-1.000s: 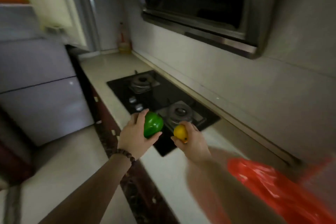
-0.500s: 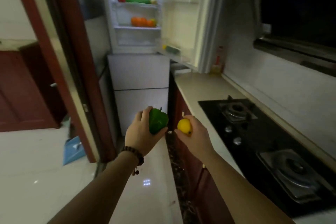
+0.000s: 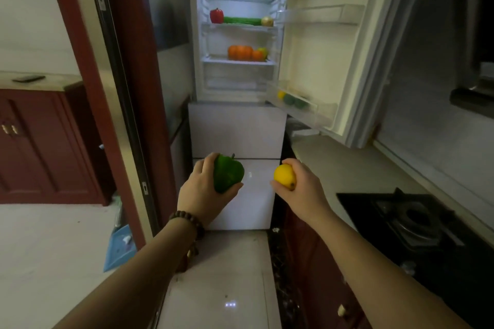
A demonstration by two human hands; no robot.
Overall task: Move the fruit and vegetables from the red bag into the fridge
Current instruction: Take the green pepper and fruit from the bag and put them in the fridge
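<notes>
Since the earlier frame, the fridge [image 3: 236,43] has been brought closer and squarely ahead. Below its open compartment, a green pepper [image 3: 228,173] is cupped in the left hand [image 3: 204,192] and a lemon [image 3: 284,177] pinched in the right hand [image 3: 302,189], evidently carried for shelving.

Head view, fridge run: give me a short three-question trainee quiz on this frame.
1. True or false: the fridge door stands open.
2. Which hand grips the glossy green bell pepper? A left hand; B right hand
3. Fill in: the right hand holds a small round yellow ____.

Key: 1 true. 2 A. 3 lemon. The long green cucumber lies on the shelf above the oranges.
</notes>
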